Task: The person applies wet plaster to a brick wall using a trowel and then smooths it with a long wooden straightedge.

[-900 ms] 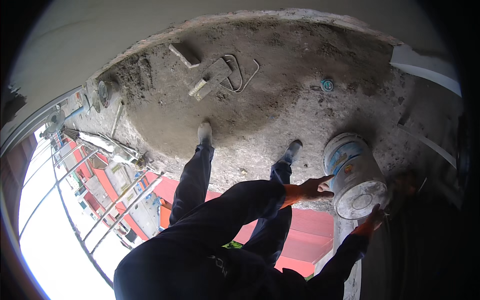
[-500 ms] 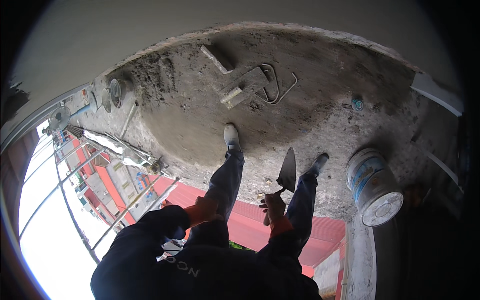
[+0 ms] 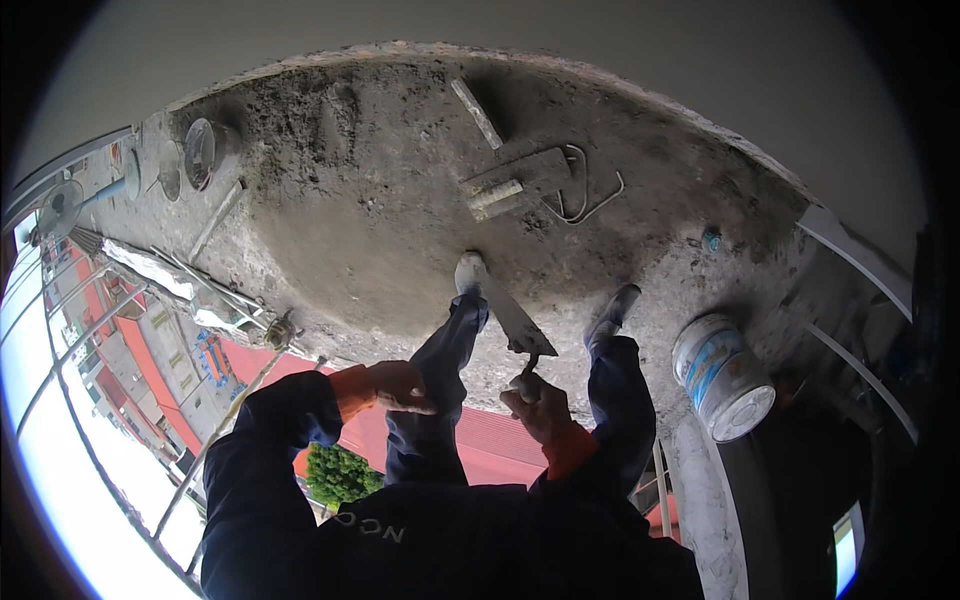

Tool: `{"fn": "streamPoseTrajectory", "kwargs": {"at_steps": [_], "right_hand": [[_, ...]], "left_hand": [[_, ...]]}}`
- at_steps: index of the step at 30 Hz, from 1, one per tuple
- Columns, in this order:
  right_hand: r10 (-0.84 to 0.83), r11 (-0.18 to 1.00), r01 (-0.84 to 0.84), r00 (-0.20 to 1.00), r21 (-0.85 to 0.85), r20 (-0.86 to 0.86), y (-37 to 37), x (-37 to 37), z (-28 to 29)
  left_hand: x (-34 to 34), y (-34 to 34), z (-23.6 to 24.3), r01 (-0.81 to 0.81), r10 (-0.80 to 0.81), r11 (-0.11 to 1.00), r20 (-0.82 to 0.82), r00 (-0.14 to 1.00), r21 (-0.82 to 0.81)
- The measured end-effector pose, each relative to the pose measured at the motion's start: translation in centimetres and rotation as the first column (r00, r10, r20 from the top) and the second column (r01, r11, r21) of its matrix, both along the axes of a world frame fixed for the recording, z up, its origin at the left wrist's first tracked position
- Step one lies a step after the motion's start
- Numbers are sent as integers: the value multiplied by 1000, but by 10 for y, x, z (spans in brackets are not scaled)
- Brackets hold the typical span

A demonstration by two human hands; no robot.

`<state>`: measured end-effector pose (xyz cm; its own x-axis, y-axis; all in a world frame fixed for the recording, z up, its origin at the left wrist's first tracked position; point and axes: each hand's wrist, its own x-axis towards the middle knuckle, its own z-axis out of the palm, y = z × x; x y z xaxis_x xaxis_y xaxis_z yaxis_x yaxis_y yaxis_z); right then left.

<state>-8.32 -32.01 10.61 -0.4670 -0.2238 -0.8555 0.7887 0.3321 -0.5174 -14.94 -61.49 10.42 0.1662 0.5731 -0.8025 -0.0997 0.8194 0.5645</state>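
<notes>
My right hand point(image 3: 535, 405) grips the dark handle of a trowel point(image 3: 515, 320), whose metal blade points up toward my pale left shoe point(image 3: 470, 270). My left hand point(image 3: 397, 388) is a little to the left, over my left leg, with fingers apart and nothing visible in it. To the right of my right leg, a dirty white bucket with a blue band point(image 3: 722, 375) lies tilted on the concrete floor point(image 3: 340, 250).
Ahead lie a narrow block point(image 3: 477, 112), a board with a pale handle point(image 3: 495, 198), bent metal bars point(image 3: 590, 210) and a small teal object point(image 3: 711, 241). A plastered wall point(image 3: 500, 20) curves beyond. Round pans point(image 3: 205, 155) and railing poles point(image 3: 90, 350) are left, above rooftops.
My hands have left the bucket and moved left. My right hand now holds a trowel, its blade tilted further left toward my left shoe than half a second ago.
</notes>
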Motion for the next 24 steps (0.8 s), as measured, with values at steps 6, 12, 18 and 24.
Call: {"fn": "streamPoseTrajectory", "kwargs": {"at_steps": [6,12,18,24], "right_hand": [[860,500,-622,441,602,-258,65,-194,-243],[836,374,-476,-198,796,-512,-23,-233,-382],[857,138,-760,-230,635,-461,-30,-270,-394],[906,290,-727,-2,622,-424,132,-295,-316]], "left_hand": [[-190,-3,-216,-916,563,369,-822,88,155],[-281,57,-327,-926,321,378,-937,141,-10],[-289,81,-380,-904,285,428,-947,146,-11],[-345,43,-344,-631,282,753,-776,565,-186]]}}
